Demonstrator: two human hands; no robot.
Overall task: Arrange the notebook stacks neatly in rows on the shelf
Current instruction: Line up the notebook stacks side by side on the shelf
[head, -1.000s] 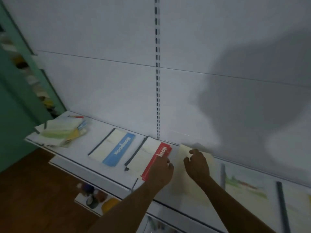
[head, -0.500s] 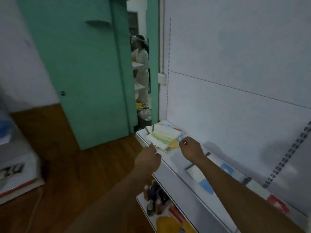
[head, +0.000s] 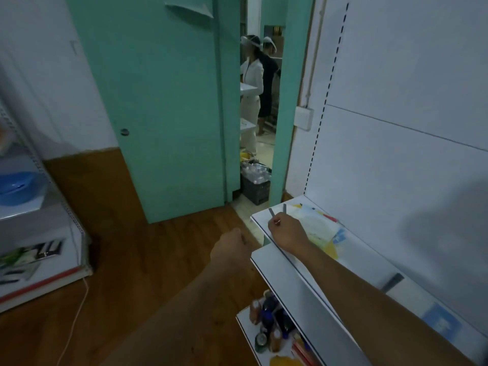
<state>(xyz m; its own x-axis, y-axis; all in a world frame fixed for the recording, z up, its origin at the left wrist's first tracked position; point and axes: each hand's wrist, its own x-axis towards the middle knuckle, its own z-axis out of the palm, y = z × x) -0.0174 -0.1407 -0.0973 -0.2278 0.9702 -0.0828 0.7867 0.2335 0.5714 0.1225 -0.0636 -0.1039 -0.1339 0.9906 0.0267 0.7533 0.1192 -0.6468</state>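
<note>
An untidy notebook stack [head: 318, 227] with pale, yellow and blue covers lies at the left end of the white shelf [head: 369, 264]. My right hand [head: 286, 231] rests on the stack's near left corner, fingers curled over its edge. My left hand [head: 229, 249] hangs in the air just left of the shelf's front edge, curled into a fist with nothing in it. Farther right on the shelf lies a notebook with a blue band [head: 441, 322] and a dark spine [head: 393, 281], partly hidden by my right forearm.
A lower shelf [head: 248, 336] holds small bottles [head: 269, 320]. Beyond the shelf's left end is a green door [head: 163, 107] and a doorway with two people [head: 254, 85] and a crate [head: 254, 184] on the floor. Another shelf unit [head: 39, 260] stands at the far left.
My view has swung left from the shelf's middle to its left end. My right hand left the cream notebook and reached the untidy stack. My left hand came off the red notebook.
</note>
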